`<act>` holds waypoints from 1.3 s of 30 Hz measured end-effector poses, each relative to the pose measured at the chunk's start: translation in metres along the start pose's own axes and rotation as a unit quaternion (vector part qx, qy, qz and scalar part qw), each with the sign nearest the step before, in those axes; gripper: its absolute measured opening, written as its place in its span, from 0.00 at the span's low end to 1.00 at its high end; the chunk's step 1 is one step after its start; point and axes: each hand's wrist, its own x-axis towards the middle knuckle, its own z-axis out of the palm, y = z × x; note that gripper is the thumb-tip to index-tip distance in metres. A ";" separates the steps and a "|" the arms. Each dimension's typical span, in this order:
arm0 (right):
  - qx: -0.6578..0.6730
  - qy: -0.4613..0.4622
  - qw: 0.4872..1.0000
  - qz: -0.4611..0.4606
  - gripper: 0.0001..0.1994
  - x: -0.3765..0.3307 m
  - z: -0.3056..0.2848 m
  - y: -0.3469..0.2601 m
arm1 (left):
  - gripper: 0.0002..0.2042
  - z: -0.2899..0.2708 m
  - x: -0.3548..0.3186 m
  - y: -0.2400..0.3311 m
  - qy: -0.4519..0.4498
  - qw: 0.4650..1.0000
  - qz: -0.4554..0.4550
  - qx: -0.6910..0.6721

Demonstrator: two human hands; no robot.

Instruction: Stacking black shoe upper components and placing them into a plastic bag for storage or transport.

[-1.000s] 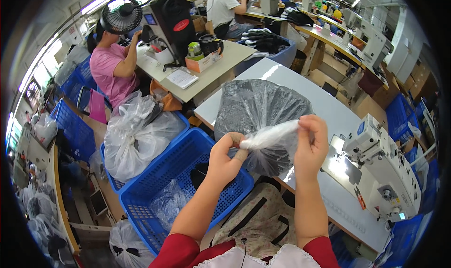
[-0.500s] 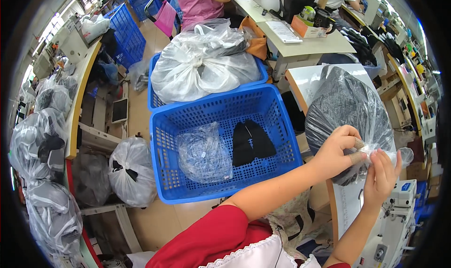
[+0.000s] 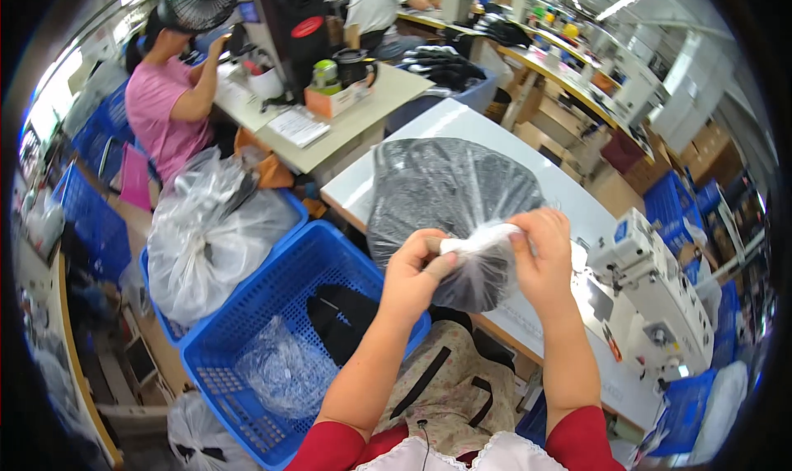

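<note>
A large clear plastic bag (image 3: 445, 182) full of dark material rests on the white sewing table, its gathered neck toward me. My left hand (image 3: 418, 269) pinches one side of the twisted neck between thumb and fingers. On the other side, my right hand (image 3: 540, 244) grips the bunched plastic. The neck stretches between both hands, just above the bag's near side. Below and left of my forearm stands a blue basket (image 3: 198, 360) holding a crumpled clear plastic bag (image 3: 285, 368) and a black fabric piece (image 3: 342, 314).
A tied bag (image 3: 214, 240) fills a second blue basket behind the first. A sewing machine (image 3: 652, 281) stands right, with red-handled snips (image 3: 612, 343) beside it. A co-worker in pink (image 3: 169, 100) sits at a cream table (image 3: 346, 129) at the far left.
The view has swung right, so the bag and table now lie near the middle. My hands have moved apart along the bag's neck, both still holding it.
</note>
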 end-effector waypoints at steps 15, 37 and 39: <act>0.090 -0.081 0.991 -0.054 0.04 -0.006 -0.007 -0.001 | 0.08 0.010 -0.005 0.005 0.018 0.998 0.043 0.040; 0.141 0.220 0.938 -0.227 0.10 0.030 -0.073 -0.022 | 0.10 0.038 0.012 0.112 -0.142 0.455 0.549 0.687; 0.134 0.132 0.962 -0.197 0.09 -0.016 -0.055 -0.009 | 0.14 0.043 0.008 0.121 -0.155 0.489 0.390 0.765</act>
